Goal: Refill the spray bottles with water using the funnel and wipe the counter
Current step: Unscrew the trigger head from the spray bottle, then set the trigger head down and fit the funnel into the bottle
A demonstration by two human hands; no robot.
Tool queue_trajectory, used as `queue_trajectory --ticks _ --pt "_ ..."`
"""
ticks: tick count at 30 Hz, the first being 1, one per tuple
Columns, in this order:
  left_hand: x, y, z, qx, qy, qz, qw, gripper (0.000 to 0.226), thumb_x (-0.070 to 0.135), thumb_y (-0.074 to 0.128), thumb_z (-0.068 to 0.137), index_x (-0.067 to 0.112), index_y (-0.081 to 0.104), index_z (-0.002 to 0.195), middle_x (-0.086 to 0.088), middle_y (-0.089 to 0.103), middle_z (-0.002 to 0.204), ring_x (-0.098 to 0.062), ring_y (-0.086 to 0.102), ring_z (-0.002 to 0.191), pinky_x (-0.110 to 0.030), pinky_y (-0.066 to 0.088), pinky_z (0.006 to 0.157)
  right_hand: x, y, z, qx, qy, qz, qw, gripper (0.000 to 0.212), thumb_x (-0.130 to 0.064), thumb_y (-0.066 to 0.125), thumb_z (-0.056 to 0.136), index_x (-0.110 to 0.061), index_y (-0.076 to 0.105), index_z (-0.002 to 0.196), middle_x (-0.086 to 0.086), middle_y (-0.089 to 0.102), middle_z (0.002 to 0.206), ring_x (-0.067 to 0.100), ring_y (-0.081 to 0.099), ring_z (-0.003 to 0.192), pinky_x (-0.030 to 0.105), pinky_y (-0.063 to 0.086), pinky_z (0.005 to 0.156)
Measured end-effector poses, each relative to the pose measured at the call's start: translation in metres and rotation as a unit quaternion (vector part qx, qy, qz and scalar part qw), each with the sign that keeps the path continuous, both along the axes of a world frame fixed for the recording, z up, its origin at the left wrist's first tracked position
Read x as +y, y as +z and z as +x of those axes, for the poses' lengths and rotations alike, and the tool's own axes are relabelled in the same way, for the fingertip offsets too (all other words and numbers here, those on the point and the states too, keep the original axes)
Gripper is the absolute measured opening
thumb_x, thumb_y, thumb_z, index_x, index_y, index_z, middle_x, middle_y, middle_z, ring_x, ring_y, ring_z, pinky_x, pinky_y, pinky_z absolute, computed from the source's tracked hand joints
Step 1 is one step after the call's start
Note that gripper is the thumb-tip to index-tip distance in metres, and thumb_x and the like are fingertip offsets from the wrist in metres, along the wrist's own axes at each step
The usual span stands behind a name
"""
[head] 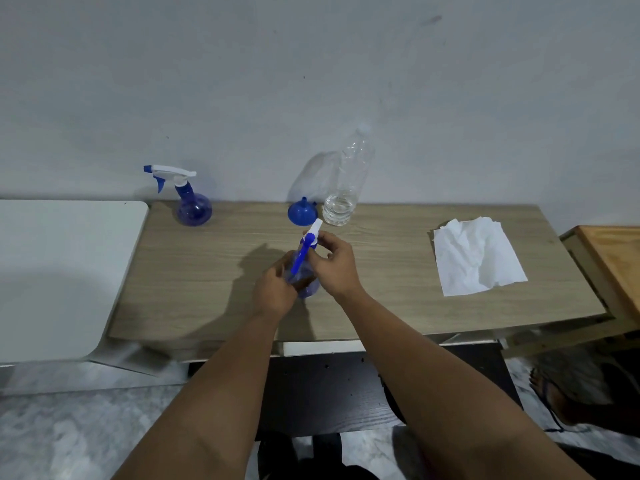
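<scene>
A blue spray bottle (304,284) stands near the middle of the wooden counter (214,271). My left hand (277,289) wraps its round body. My right hand (334,265) grips the white and blue spray head (310,240) at the bottle's neck. A second blue spray bottle (192,202) with its head on stands at the back left. A blue funnel (302,213) lies mouth-down at the back, touching a clear plastic water bottle (346,188) with a little water in its base. A white paper towel (478,256) lies flat to the right.
The counter backs onto a pale wall. A white table (55,271) adjoins it on the left. A wooden unit (613,258) stands at the right edge. Below the front edge are a dark panel and marbled floor, with a foot (561,400) at the lower right.
</scene>
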State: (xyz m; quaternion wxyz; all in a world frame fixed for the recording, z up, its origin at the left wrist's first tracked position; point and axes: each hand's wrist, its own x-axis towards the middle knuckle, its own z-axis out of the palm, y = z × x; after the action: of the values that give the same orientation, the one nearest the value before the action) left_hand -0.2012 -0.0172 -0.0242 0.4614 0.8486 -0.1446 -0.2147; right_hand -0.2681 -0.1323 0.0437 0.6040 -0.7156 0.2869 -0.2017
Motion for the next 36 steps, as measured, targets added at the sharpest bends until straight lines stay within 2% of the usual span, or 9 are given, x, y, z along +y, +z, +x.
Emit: queue_trajectory --ticks 4,8,15,18,20,23,26,31,36 --pt "-0.002 0.003 -0.001 -0.001 0.000 -0.029 1.000 0.032 0.042 0.084 0.074 0.055 0.061 0.093 0.029 0.067 0.078 -0.002 0.066 0.080 -0.021 0.048 0.067 -0.010 0.025 0.010 -0.042 0.002 0.014 0.999 0.015 0.003 0.073 0.089 0.000 0.077 0.103 0.017 0.079 0.098 0.013 0.071 0.090 0.041 0.058 0.090" --pt "-0.002 0.001 -0.002 0.002 -0.013 -0.044 0.999 0.053 0.043 0.083 0.076 0.040 0.063 0.125 0.015 0.074 0.099 -0.011 0.068 0.092 -0.031 0.054 0.084 -0.026 0.056 0.019 -0.071 -0.019 0.038 0.997 0.027 -0.003 0.080 0.087 0.002 0.065 0.109 0.029 0.074 0.101 0.025 0.071 0.089 0.045 0.059 0.086" --pt "0.002 0.006 -0.005 -0.031 -0.023 -0.043 0.998 0.050 0.036 0.084 0.078 0.029 0.064 0.124 0.020 0.071 0.091 0.006 0.066 0.085 -0.009 0.043 0.070 -0.071 0.096 0.021 -0.123 -0.090 -0.011 0.988 0.014 -0.019 0.081 0.088 -0.017 0.072 0.099 0.000 0.076 0.080 0.009 0.069 0.075 0.027 0.056 0.075" --pt "0.004 0.008 -0.008 -0.058 -0.007 -0.040 0.998 0.046 0.033 0.085 0.076 0.026 0.068 0.117 0.034 0.059 0.078 0.023 0.057 0.074 0.002 0.036 0.060 -0.087 0.082 0.013 -0.057 -0.076 -0.056 0.994 0.012 -0.022 0.079 0.086 -0.024 0.073 0.096 0.003 0.078 0.085 0.011 0.069 0.078 0.037 0.058 0.082" --pt "0.005 0.009 -0.008 -0.062 -0.007 -0.026 0.998 0.049 0.038 0.085 0.074 0.028 0.067 0.118 0.029 0.061 0.080 0.010 0.061 0.074 -0.001 0.035 0.061 -0.090 0.060 0.008 0.002 -0.064 -0.088 0.994 0.012 -0.025 0.079 0.085 -0.022 0.074 0.095 -0.001 0.077 0.085 0.009 0.067 0.074 0.036 0.057 0.079" --pt "0.004 0.005 -0.004 -0.072 -0.015 0.000 0.997 0.055 0.042 0.084 0.074 0.026 0.064 0.123 0.008 0.070 0.098 -0.017 0.066 0.090 -0.025 0.049 0.075 -0.088 0.023 0.000 0.117 -0.039 -0.142 0.982 0.022 -0.029 0.080 0.083 -0.018 0.076 0.102 -0.003 0.077 0.090 0.014 0.070 0.081 0.034 0.057 0.081" --pt "0.005 0.003 0.000 -0.070 -0.028 -0.003 0.997 0.059 0.041 0.084 0.075 0.022 0.063 0.126 -0.001 0.071 0.109 -0.024 0.066 0.098 -0.041 0.053 0.089 -0.082 -0.012 -0.007 0.256 -0.002 -0.181 0.950 0.028 -0.034 0.073 0.084 -0.025 0.074 0.111 -0.002 0.077 0.104 0.025 0.071 0.102 0.040 0.056 0.093" --pt "0.009 -0.003 0.002 -0.064 -0.037 -0.014 0.997 0.061 0.041 0.083 0.076 0.026 0.060 0.131 0.006 0.069 0.113 -0.016 0.065 0.101 -0.034 0.052 0.090 -0.076 -0.057 -0.018 0.393 0.030 -0.211 0.895 0.020 -0.030 0.062 0.084 -0.029 0.071 0.102 -0.004 0.070 0.103 0.027 0.067 0.109 0.042 0.039 0.094" --pt "0.011 -0.008 0.004 -0.078 -0.032 -0.011 0.996 0.067 0.051 0.082 0.073 0.032 0.058 0.132 0.013 0.069 0.115 -0.008 0.064 0.101 -0.023 0.049 0.087 -0.077 -0.083 -0.022 0.428 0.057 -0.245 0.868 0.031 -0.036 0.058 0.096 -0.033 0.069 0.125 0.002 0.062 0.127 0.028 0.060 0.121 0.046 0.035 0.099"
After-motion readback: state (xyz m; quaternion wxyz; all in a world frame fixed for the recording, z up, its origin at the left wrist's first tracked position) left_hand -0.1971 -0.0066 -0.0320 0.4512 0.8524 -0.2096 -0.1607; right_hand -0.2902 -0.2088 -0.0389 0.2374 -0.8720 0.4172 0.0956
